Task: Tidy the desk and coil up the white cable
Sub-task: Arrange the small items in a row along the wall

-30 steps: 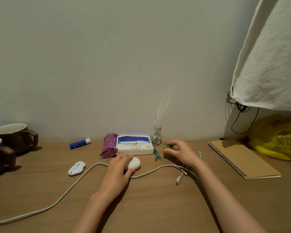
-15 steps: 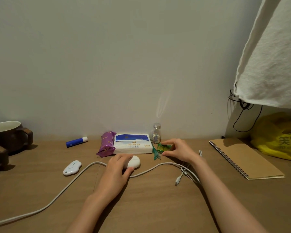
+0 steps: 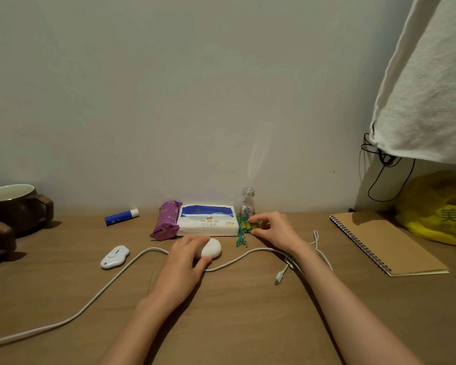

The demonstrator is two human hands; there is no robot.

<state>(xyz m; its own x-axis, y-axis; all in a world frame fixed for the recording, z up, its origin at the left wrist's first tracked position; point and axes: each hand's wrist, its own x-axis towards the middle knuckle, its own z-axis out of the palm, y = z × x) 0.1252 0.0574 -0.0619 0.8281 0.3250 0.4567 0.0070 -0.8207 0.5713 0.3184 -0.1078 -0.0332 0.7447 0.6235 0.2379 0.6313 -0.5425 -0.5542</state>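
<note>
**Wearer's body, head-camera view.** 2 limbs are showing: the left forearm [image 3: 145, 322] and the right forearm [image 3: 350, 312]. Each is running bare from the wrist to the lower edge, where the frame is cutting it off. Both forearms are looking slim and smooth. The left hand [image 3: 186, 262] and the right hand [image 3: 274, 231] are likewise appearing bare, each ending in slender fingers. The nails are seeming short and plain, though the view is too coarse to settle this.
</note>
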